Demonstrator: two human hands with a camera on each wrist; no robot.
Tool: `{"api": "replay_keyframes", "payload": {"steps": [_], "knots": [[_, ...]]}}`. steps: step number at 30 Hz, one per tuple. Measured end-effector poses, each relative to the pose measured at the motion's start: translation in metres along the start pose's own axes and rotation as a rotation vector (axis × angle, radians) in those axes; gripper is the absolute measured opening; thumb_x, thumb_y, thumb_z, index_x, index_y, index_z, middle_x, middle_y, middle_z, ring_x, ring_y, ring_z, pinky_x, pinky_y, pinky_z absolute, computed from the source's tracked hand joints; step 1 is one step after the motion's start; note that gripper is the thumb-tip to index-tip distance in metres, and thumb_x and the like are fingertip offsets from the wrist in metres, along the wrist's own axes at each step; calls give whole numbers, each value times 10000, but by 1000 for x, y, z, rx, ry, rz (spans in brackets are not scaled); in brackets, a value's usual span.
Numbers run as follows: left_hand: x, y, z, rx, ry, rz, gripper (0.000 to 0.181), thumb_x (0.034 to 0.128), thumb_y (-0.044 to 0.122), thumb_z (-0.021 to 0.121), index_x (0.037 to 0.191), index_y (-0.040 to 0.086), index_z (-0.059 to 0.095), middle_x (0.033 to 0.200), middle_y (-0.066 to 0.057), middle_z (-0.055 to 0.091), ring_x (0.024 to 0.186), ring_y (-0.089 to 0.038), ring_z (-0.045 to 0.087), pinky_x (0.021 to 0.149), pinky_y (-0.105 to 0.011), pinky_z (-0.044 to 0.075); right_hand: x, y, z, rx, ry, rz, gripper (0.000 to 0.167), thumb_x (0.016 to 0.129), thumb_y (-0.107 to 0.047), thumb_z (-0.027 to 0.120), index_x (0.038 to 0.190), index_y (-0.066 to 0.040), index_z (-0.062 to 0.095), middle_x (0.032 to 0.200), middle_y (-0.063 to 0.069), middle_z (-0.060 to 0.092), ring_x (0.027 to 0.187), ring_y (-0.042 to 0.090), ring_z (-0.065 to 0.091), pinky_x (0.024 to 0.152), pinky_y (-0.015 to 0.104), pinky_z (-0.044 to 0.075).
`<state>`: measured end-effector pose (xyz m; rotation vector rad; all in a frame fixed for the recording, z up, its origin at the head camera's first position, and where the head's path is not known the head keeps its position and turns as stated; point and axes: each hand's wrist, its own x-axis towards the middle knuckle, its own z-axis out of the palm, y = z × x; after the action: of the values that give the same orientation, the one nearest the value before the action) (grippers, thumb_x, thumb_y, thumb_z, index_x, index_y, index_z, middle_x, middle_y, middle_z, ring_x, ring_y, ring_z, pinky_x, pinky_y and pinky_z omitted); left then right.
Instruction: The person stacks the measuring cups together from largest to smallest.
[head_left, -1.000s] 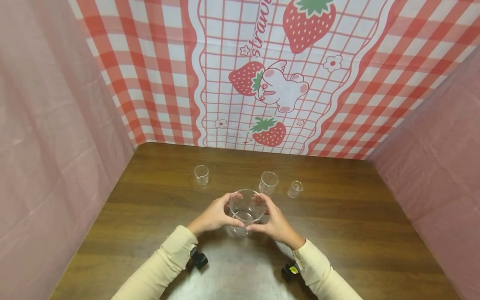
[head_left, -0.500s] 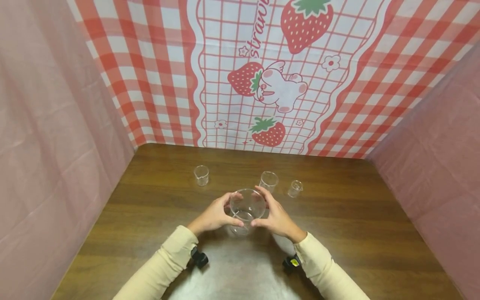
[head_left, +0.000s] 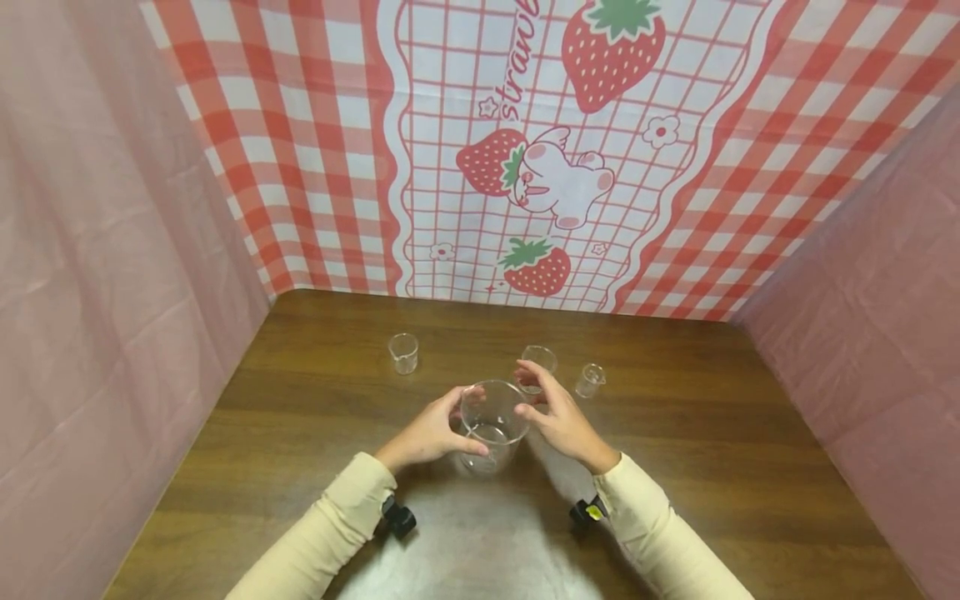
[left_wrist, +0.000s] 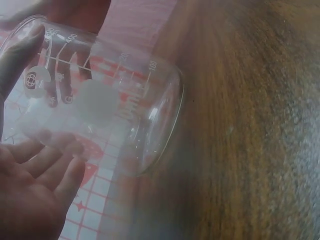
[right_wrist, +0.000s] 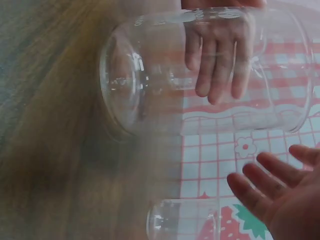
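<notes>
Large beaker [head_left: 492,429] upright in front of you. Your left hand [head_left: 437,427] curls round its side; your right hand [head_left: 558,417], fingers spread, hovers just beside it, a smaller beaker [head_left: 543,357] beyond.

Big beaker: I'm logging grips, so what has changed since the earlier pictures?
The right hand has let go of the big beaker, moving right and forward. The left hand stays round it; the big beaker and small beakers stayed put.
</notes>
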<state>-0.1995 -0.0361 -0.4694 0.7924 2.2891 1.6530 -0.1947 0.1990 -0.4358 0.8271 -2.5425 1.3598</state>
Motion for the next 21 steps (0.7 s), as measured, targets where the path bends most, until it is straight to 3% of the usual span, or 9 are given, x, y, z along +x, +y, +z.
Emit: {"api": "replay_keyframes", "payload": {"steps": [3,5,13,16,21], "knots": [[0,-1,1,-15,-8,-8,923,689,169,873,1456,16,383,1423,-190,525,1297,-326,525,1110,-467,432,3,-4,-3,-38,51,65,520,960,-198,608,1396,22,429,1307,261,555,1191,420,547,899,522,546],[0,-1,1,-16,-12,-14,941,687,171,874,1474,43,374,1428,-180,524,1305,-317,520,1119,-467,422,6,-7,-5,-61,83,104,478,954,-122,601,1381,29,450,1302,260,561,1189,416,548,892,526,541],[0,-1,1,-11,-18,-6,926,702,174,865,1476,41,374,1461,-187,487,1313,-331,515,1128,-477,409,16,-7,-13,-122,143,166,516,922,-173,661,1358,33,478,1247,279,577,1104,395,587,880,521,546],[0,0,1,1,-15,0,920,704,170,864,1469,24,375,1459,-194,487,1310,-337,518,1124,-473,414,20,-6,-15,-152,152,169,549,899,-196,696,1357,21,485,1241,279,575,1134,404,561,879,536,537],[-1,0,1,2,-3,7,898,711,166,860,1453,-10,386,1449,-202,496,1291,-358,530,1116,-484,420,25,-2,-18,-234,166,171,588,866,-226,737,1353,8,504,1216,265,581,1048,389,576,844,529,534]]}}
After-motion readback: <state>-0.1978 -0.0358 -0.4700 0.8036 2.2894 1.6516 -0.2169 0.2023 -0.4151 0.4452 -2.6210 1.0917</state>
